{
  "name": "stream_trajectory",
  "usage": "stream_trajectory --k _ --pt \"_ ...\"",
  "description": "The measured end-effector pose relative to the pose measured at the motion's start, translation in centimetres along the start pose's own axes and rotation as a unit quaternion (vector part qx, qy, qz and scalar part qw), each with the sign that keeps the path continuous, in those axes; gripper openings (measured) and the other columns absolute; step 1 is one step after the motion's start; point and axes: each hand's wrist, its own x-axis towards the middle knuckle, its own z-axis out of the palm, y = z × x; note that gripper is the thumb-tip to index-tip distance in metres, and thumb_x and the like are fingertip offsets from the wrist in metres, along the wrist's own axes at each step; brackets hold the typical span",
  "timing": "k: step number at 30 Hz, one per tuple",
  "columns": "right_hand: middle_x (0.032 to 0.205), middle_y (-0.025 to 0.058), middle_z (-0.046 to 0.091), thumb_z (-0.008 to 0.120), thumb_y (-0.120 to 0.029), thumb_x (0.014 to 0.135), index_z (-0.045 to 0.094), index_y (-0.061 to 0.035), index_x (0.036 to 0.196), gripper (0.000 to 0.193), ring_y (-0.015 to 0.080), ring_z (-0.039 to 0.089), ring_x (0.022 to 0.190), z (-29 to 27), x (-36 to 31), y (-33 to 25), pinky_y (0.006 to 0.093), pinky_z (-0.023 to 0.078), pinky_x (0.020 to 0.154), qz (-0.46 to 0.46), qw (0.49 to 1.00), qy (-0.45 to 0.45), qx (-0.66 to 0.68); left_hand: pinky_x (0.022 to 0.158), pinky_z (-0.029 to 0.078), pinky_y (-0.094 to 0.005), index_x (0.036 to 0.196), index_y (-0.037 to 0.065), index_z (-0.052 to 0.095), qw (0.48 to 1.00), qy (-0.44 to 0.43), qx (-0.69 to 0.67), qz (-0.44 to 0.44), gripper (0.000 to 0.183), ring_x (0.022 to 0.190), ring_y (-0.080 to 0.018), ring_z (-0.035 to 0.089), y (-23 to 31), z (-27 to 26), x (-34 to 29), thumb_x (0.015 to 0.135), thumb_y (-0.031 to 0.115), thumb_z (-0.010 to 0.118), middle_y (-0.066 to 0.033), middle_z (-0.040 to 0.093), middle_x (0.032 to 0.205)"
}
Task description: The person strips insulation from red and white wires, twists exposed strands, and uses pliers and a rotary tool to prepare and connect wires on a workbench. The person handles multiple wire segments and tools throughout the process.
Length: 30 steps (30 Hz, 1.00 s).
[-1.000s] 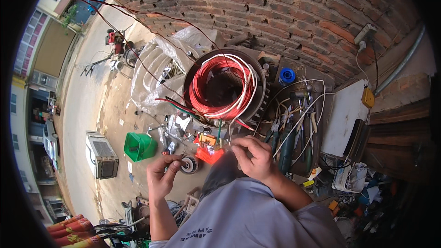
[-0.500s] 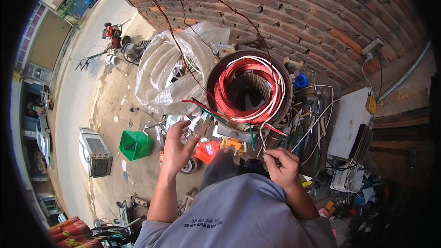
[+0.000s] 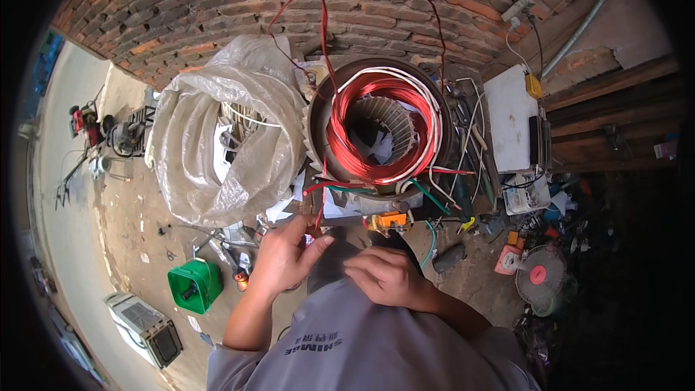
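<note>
A round motor stator [image 3: 313,130] stands before me, with a ring of red copper windings [image 3: 346,150] inside it and white wire [image 3: 426,94] along their outer side. Short red, green and white leads come out at its near edge. My left hand [image 3: 286,255] is below the near left edge, thumb and forefinger closed about the lower end of a thin red wire [image 3: 321,199]. In front of my shirt is my right hand [image 3: 387,275], its fingers loosely bent and pointing left. Nothing shows in it, and its thumb is hidden.
A large clear plastic bag [image 3: 181,152] with wire coils sits left of the stator. Tools [image 3: 474,137] lie to its right, near a white board [image 3: 507,119]. Red wires [image 3: 323,29] hang from above. On the floor are a green bucket [image 3: 210,279] and a fan [image 3: 539,275].
My right hand has let go of the white lead and moved left, in front of my shirt. My left hand has closed on a red wire. The view has turned and shifted.
</note>
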Motion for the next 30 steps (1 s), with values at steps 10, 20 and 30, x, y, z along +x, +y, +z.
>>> stream_trajectory --k 10,20,30 --pt "0.079 0.0141 0.071 0.078 -0.004 0.09 0.073 0.0009 0.089 0.007 0.0275 0.072 0.069 -2.7 -6.4 4.2 0.0362 0.053 0.061 0.133 0.967 0.188 -0.108 0.063 0.051 -0.0304 0.113 -0.002 0.069 0.994 -0.015 -0.105 -0.034 0.026 0.063 -0.0142 0.059 -1.9 1.1 0.3 0.094 0.01 0.078 -0.0098 0.07 0.082" --pt "0.092 0.0246 0.075 0.069 -0.033 0.097 0.078 -0.0024 0.096 0.032 0.0465 0.073 0.094 -12.3 -9.0 18.3 0.0538 0.056 0.085 0.501 0.802 0.22 -0.238 0.08 0.052 -0.033 0.132 -0.001 0.06 0.985 0.159 -0.041 -0.048 0.04 0.104 -0.0217 0.061 0.3 2.8 -3.7 0.097 0.011 0.074 -0.0117 0.063 0.127" --pt "0.088 0.0242 0.076 0.078 -0.049 0.088 0.077 -0.0019 0.089 0.047 0.0452 0.074 0.088 -15.3 -6.8 21.9 0.0533 0.057 0.084 0.429 0.848 0.144 -0.276 0.086 0.054 -0.0335 0.135 0.0 0.059 0.966 0.245 0.009 -0.078 0.04 0.114 -0.0216 0.061 3.9 8.2 -7.0 0.101 0.016 0.071 -0.0123 0.056 0.138"
